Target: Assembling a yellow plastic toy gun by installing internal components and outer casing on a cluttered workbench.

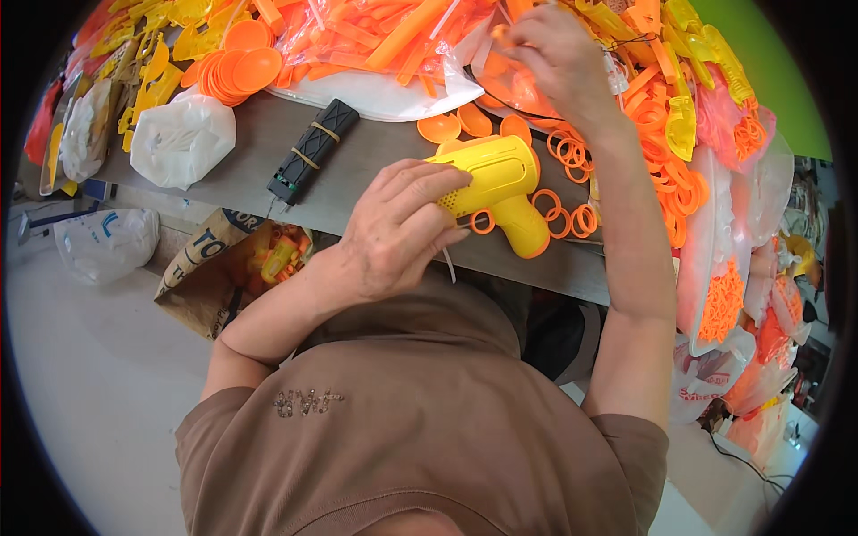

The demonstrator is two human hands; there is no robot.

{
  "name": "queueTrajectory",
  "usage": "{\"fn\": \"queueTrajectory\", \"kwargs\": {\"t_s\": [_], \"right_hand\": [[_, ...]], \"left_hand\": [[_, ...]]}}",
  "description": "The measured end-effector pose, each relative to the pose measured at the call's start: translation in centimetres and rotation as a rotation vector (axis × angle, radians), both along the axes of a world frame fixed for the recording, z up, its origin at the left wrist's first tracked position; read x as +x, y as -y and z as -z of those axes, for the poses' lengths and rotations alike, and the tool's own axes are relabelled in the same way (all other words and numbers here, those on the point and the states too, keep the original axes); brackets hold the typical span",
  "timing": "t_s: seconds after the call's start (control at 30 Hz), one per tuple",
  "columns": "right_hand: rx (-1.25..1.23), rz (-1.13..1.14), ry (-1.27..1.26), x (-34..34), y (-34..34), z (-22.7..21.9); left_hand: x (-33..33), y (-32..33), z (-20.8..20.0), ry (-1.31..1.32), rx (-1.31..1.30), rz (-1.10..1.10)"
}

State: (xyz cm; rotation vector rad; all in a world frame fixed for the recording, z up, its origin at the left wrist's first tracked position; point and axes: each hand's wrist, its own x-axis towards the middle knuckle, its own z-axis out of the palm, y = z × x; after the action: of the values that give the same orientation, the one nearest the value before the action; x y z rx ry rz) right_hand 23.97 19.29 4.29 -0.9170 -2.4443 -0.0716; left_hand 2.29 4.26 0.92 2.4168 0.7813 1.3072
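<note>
A yellow toy gun (502, 175) with an orange rim and orange grip edge lies on its side at the table's front edge. My left hand (393, 228) grips its left end, thumb and fingers closed on it. Farther away, my right hand (559, 67) reaches over a clear bag of orange parts (393, 36). Its fingers are pinched together at an orange piece, too small to make out. Orange rings (559, 219) lie beside the gun's grip, and orange discs (474, 121) sit just beyond its body.
A black electric screwdriver-like tool (313, 154) with rubber bands rests left of the gun. A white plastic bag (183, 138) and stacked orange discs (234, 73) stand farther left. Below the table edge, a paper sack (201, 277) holds toy parts. Yellow and orange pieces (666, 125) pile up right.
</note>
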Motion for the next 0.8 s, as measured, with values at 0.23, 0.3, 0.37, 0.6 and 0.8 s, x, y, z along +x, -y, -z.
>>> {"fn": "queueTrajectory", "kwargs": {"t_s": [0.23,0.3,0.37,0.6,0.8], "right_hand": [[-0.327,-0.012,-0.104,0.6,9.5,-3.6],[-0.288,-0.062,-0.008,0.3,10.8,-3.2],[-0.244,-0.102,0.148,0.0,11.7,-2.9],[-0.183,-0.092,0.226,-0.8,11.5,-2.5],[-0.134,-0.128,0.384,-0.9,11.2,-2.5]], "left_hand": [[-1.1,-1.6,0.9,-0.034,0.054,0.084],[-1.6,-2.2,1.1,-0.047,0.056,0.111],[-1.9,-2.5,1.1,-0.061,0.061,0.144],[-2.0,-2.7,1.2,-0.090,0.101,0.142],[-1.7,-2.6,0.9,-0.187,0.124,0.117]]}}
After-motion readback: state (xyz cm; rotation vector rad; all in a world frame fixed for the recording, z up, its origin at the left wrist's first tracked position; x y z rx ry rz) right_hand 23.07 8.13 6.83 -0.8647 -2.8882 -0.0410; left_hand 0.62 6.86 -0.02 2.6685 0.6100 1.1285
